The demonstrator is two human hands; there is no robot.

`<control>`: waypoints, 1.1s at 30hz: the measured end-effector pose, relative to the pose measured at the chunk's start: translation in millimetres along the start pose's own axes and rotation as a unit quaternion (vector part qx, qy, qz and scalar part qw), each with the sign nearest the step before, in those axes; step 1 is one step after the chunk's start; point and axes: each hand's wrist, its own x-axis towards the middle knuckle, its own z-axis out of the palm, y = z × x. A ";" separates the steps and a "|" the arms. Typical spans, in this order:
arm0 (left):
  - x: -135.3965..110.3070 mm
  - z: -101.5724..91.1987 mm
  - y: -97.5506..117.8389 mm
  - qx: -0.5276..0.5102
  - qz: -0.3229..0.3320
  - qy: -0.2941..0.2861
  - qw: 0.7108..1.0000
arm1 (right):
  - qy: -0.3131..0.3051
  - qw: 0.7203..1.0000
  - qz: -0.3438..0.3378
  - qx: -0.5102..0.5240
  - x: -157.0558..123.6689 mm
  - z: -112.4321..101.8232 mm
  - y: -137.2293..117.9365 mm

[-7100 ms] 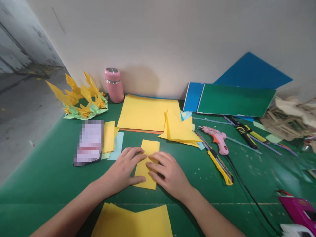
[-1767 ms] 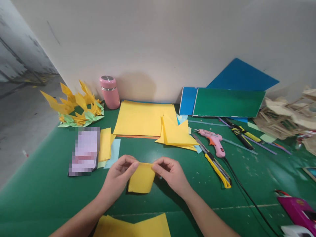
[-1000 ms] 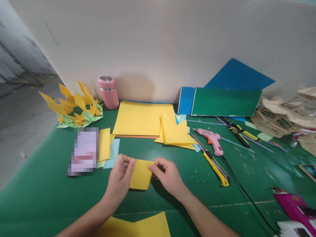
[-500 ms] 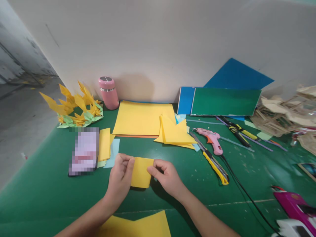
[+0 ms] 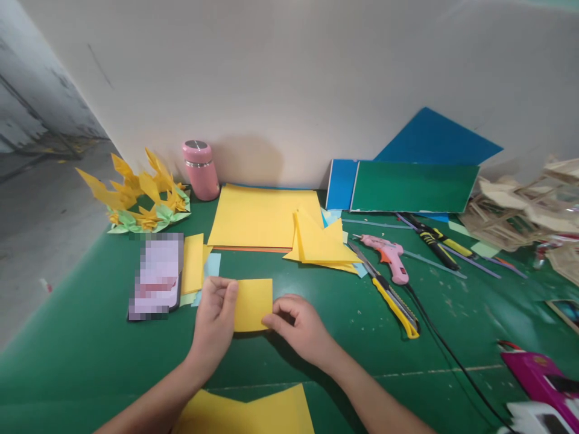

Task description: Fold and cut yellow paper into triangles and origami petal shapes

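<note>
A small square of yellow paper (image 5: 253,304) is held above the green table between my two hands. My left hand (image 5: 216,316) pinches its left edge, thumb in front and fingers curled behind. At the lower right corner, my right hand (image 5: 296,325) has its thumb and forefinger closed on the paper. Below my wrists, a larger yellow sheet (image 5: 257,413) with a notched top edge lies at the near side of the table, partly hidden by my left forearm. Folded yellow pieces (image 5: 319,241) lie beyond my right hand.
Large yellow sheets (image 5: 262,214) lie at the back beside a pink flask (image 5: 201,172). Left are a paper crown (image 5: 147,196) and a phone (image 5: 156,274). To the right lie a utility knife (image 5: 393,301), a pink glue gun (image 5: 389,256) with a trailing cord, and pliers (image 5: 434,241).
The yellow square has shifted slightly left and up and now sits straighter. My right hand's grip has slid from its upper right side down to the lower right corner.
</note>
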 end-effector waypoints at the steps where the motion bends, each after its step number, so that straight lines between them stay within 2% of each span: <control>1: 0.4 -0.2 -1.0 0.001 0.004 0.001 1.000 | 0.002 1.000 0.002 -0.007 -0.1 0.3 -0.1; 8: 1.3 -2.9 -11.7 -0.035 -0.010 0.001 0.999 | -0.038 0.999 -0.004 0.009 1.3 -3.0 -2.8; 13: 1.8 -3.0 -13.3 -0.055 -0.017 0.005 0.998 | -0.025 1.000 -0.015 -0.005 0.9 -4.4 -2.0; 18: 1.7 -2.4 -16.4 -0.089 -0.038 0.011 0.995 | -0.049 0.998 -0.034 -0.017 1.4 -4.4 -0.8; 21: 2.4 -2.5 -14.3 -0.115 -0.045 0.012 0.992 | -0.049 0.997 -0.049 -0.038 2.0 -4.8 0.5; 24: 5.3 -3.0 -6.1 -0.139 -0.079 -0.013 0.987 | -0.046 0.997 -0.053 -0.023 1.6 -5.1 1.9; 27: 8.8 -4.1 2.0 -0.160 -0.111 -0.028 0.981 | -0.016 0.999 -0.026 0.035 0.3 -3.6 4.7; 29: 9.8 -4.6 3.9 -0.166 -0.107 -0.024 0.980 | 0.038 0.997 -0.016 0.064 -1.1 -1.6 7.4; 31: 9.5 -4.7 3.1 -0.163 -0.090 -0.023 0.982 | 0.105 0.992 -0.055 0.047 -3.1 0.0 9.6; 33: 8.6 -4.4 1.0 -0.151 -0.069 -0.021 0.986 | 0.143 0.981 -0.132 -0.010 -5.5 0.3 10.2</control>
